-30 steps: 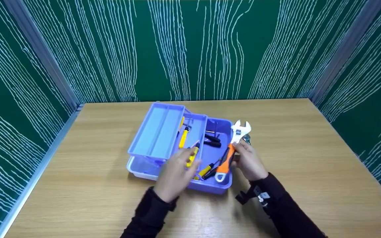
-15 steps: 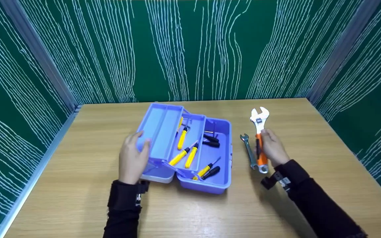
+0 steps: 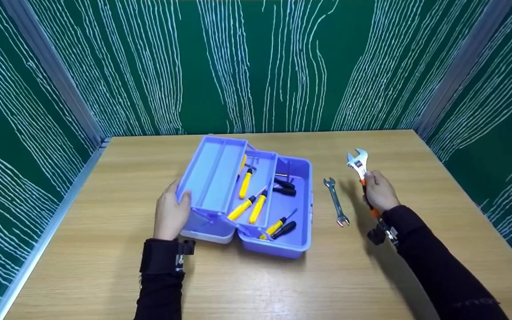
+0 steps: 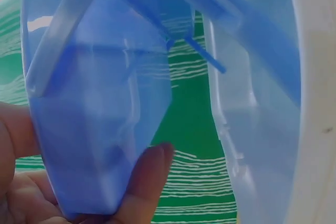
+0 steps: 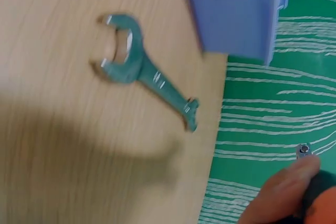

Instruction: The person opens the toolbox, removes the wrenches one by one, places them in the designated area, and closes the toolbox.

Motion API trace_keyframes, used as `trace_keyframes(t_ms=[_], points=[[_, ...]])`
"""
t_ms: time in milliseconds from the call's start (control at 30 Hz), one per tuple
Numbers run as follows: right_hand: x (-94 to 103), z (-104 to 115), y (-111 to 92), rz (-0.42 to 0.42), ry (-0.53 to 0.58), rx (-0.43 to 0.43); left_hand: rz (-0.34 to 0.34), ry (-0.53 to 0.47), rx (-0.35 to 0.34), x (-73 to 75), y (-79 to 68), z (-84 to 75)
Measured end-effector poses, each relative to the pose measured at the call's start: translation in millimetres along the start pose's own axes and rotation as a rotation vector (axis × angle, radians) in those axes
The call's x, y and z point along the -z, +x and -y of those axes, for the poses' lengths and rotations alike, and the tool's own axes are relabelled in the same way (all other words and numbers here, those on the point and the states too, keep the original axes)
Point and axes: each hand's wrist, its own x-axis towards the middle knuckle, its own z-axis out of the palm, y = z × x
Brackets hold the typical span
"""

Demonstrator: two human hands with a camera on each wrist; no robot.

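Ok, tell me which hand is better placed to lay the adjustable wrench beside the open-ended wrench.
Right, most likely: the right hand grips the adjustable wrench near the open-ended wrench, while the left hand holds the upper toolbox tray.

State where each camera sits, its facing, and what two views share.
Head: on the head, facing forward and down at the toolbox; left hand, right hand and sleeves show.
Left wrist: on that wrist, facing the toolbox close up; left-hand fingers show.
Right wrist: on that wrist, facing the open-ended wrench; part of the right hand shows.
Shared: the open-ended wrench, in the head and right wrist views.
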Motion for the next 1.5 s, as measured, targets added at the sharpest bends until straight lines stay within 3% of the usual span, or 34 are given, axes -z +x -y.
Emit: trace_keyframes(t_ms=[133,433,933,1233,1500], points=[[-0.3,-5.2,7.2,0.013,-0.069,-0.033,0.015,-0.005,0.003,-0.6,0.4,-0.2],[-6.2,-22.0,19.1,0.124,-0.167,-0.154,0.025,0.007,0.005,-1.1,0.3,-0.6],[4.3,-31.2,28.5,0.198,-0.256,-0.219,0.036,0.004,0.033,-1.9,1.8,-0.3],[9.8,-31.2,29.1,0.198,-0.269,-0.205,0.035,0.003,0.025,-2.0,1.6,1.0],[13.3,-28.8,24.1,0.119,-0.334,-0.256,0.005,0.023,-0.021,-1.5,0.2,0.3]])
